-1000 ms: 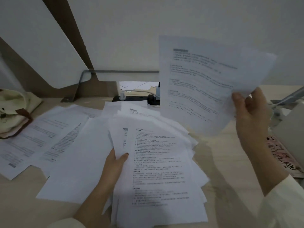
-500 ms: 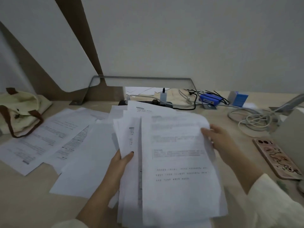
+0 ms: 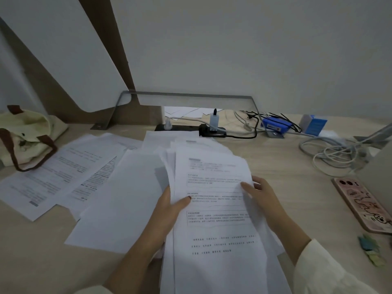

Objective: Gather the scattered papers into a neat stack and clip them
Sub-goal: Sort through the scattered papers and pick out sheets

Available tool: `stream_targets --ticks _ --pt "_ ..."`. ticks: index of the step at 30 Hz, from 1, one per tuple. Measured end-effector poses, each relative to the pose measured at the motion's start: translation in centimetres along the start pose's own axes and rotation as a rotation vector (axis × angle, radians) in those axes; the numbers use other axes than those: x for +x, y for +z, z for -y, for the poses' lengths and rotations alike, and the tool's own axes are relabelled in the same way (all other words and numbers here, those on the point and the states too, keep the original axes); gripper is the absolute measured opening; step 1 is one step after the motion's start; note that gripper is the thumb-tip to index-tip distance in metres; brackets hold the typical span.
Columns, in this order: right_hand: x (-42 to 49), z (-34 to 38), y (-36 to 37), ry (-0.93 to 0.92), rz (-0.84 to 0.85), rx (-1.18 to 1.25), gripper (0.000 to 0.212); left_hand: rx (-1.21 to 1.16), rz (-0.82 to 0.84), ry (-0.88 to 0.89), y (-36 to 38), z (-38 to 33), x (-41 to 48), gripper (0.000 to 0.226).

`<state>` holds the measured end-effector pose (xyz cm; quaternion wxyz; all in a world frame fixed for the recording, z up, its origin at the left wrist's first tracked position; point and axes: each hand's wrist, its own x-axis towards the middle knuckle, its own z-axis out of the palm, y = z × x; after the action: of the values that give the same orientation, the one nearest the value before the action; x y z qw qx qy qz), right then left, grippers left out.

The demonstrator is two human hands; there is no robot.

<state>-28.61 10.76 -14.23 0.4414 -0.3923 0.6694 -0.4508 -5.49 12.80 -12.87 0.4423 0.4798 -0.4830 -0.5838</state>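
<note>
Paper fills the middle of the view: an uneven sheaf of papers, its top page printed with blocks of text, is held just above the pale wooden desk, the sheets fanned out of line at the far end. The left hand grips the sheaf at its left edge, the thumb with a dark red nail pressed flat on the top page and the fingers tucked underneath out of sight. The right hand holds the right edge, thumb lying on the top page and fingers curled behind the margin; a cream sleeve covers that forearm. To the left, loose sheets lie overlapping on the desk, some printed, and a large blank one lies nearest the sheaf, partly beneath it. A cream tote bag with brown handles slumps at the far left, touching the outermost sheet. Along the back stand a black power strip with plugs in it, a blue device among black wires, and a blue box. A coil of grey cable and a phone in a pink cartoon case lie to the right, well apart from the papers. Near the phone's close end sit small green and yellow objects, too blurred to identify
</note>
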Motion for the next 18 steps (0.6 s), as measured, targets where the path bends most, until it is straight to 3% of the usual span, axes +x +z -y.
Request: stream_targets --ticks 2,6,10,13,18 --pt "-0.4 0.8 -1.2 0.019 0.078 0.098 0.047 -0.004 0.02 0.068 0.4 -1.7 -0.3 0.036" --pt "-1.9 4.2 -3.7 -0.103 0.33 0.17 0.038 -0.001 0.046 0.193 0.6 -5.6 -0.7 0.035" --pt "-3.6 9.1 -5.4 -0.385 0.247 0.242 0.043 0.027 0.014 0.352 0.0 -9.4 -0.5 0.032" --pt "-4.7 11.7 -5.9 -0.54 0.221 0.267 0.036 0.052 0.011 0.412 -0.4 -11.3 0.2 0.029" --pt "-4.4 11.5 -4.8 -0.533 0.16 0.251 0.03 0.105 -0.042 0.466 0.2 -11.5 1.0 0.039"
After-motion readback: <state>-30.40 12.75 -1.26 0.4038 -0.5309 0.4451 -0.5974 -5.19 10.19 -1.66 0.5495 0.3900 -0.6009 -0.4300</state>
